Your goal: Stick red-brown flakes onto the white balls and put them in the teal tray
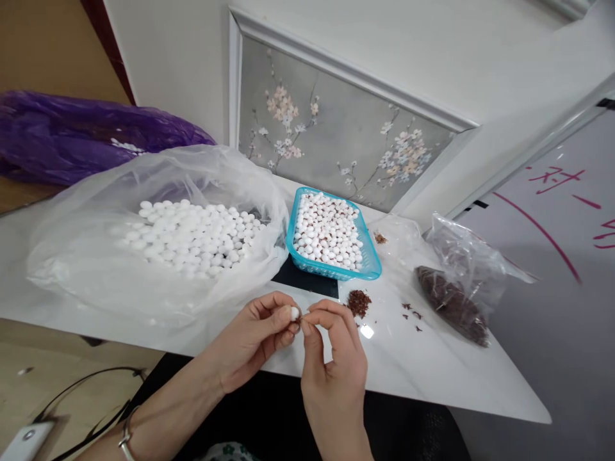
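Between thumb and fingers, my left hand (269, 326) pinches a small white foam ball (295, 314). My right hand (336, 346) meets it at the ball's right side, its thumb and forefinger pinched on a tiny brown piece that is too small to make out fully. Just beyond the right hand lies a pile of brown bits (359, 302) on the white table (423, 371). Behind the hands stands a blue plastic basket (372, 262) filled with white balls that show brown specks. To the left, a large translucent bag (96, 256) holds many plain white balls (192, 237).
A clear bag of dark brown material (451, 304) lies at the right, with a few loose brown bits (412, 312) nearby. A purple bag (72, 134) is at the far left. A framed flower picture (331, 109) leans at the back, beside a whiteboard (552, 211).
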Motion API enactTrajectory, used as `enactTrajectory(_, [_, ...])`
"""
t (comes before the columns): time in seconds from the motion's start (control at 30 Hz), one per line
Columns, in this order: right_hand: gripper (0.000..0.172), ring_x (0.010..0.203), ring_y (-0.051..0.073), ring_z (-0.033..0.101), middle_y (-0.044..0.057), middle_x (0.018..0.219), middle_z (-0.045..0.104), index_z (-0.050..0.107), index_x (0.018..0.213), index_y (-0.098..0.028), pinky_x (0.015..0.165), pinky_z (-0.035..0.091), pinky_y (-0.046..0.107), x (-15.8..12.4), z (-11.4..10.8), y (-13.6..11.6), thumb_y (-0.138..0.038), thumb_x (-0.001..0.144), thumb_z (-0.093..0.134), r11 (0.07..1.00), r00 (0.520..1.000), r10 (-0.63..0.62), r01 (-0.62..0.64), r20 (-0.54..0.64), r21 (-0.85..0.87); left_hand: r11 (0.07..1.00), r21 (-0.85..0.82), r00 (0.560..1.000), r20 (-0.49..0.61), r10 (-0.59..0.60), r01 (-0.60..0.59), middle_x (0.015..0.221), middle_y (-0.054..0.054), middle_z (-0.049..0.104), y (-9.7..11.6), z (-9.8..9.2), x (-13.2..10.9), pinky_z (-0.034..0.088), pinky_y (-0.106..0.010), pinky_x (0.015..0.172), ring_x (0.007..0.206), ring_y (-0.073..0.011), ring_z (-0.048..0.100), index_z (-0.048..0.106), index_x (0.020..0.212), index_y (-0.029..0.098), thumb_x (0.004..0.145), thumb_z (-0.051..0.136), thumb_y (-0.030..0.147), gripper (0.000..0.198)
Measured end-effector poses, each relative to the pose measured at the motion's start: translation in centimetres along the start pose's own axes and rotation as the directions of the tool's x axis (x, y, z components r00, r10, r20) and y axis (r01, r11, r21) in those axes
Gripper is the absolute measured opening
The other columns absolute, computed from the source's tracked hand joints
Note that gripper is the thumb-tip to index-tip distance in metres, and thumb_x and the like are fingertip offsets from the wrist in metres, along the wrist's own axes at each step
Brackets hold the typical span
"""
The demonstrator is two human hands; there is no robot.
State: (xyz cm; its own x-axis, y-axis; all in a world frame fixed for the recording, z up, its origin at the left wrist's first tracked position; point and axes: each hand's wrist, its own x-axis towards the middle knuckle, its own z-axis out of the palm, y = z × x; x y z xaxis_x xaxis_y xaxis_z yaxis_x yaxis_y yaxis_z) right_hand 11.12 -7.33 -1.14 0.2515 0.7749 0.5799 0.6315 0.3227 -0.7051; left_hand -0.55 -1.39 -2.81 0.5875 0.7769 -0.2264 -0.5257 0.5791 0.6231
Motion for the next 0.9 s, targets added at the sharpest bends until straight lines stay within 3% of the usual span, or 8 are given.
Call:
enactTrajectory(0.3, [0.016, 0.087, 0.014, 0.054, 0.003, 0.091, 0.055, 0.052, 0.083, -0.019, 0.078, 0.040, 0.028, -0.2, 1.1, 0.3, -0.005, 0.089, 0.048, 0.982, 0.989, -0.124, 0.111, -0.077, -0.154, 0.992, 0.065, 0.993, -0.042, 0.108, -0.105, 0.067, 0.002, 0.060, -0.3, 0.0, 0.0, 0.047, -0.015, 0.063, 0.061, -0.0055, 0.053, 0.066, 0.071, 0.013, 0.074, 0.075, 0.019, 0.011])
enactTrajectory(0.9, [0.016, 0.081, 0.014, 0.053, 0.002, 0.085, 0.057, 0.049, 0.080, -0.020, 0.077, 0.034, 0.031, 0.1, 1.5, 0.4, -0.008, 0.090, 0.048, 0.970, 0.984, -0.175, 0.164, -0.045, -0.182, 0.992, 0.033, 0.990, -0.063, 0.125, -0.123, 0.070, 0.002, 0.062, -0.2, 0.1, -0.1, 0.047, -0.016, 0.064, 0.063, -0.0062, 0.055, 0.065, 0.069, 0.014, 0.072, 0.077, 0.019, 0.013])
